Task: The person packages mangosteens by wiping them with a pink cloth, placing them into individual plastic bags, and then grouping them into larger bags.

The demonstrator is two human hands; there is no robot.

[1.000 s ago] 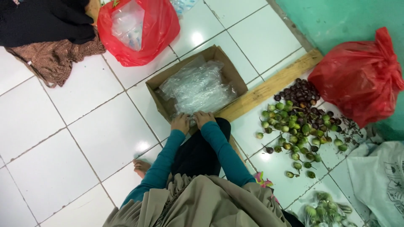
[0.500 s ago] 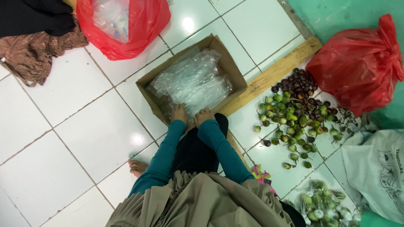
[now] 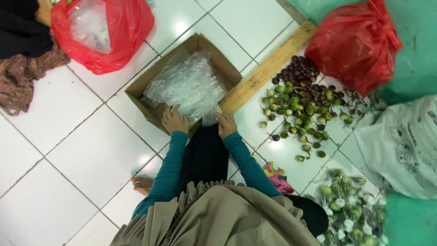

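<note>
Looking down from my head, I sit on the white tiled floor with a cardboard box right in front of my knees. It is filled with a heap of clear plastic bags. My left hand rests on the near edge of the heap, fingers curled down onto the plastic; I cannot tell whether it grips a bag. My right hand sits at the box's near corner, pinching a fold of clear plastic.

A wooden plank lies against the box's right side. Beyond it, a pile of small green and dark fruits spreads over the tiles. A tied red bag stands past the pile, near the green wall. Another red bag, open, lies beyond the box's far left. Bagged green fruits lie by my right hip, just beside a white sack.
</note>
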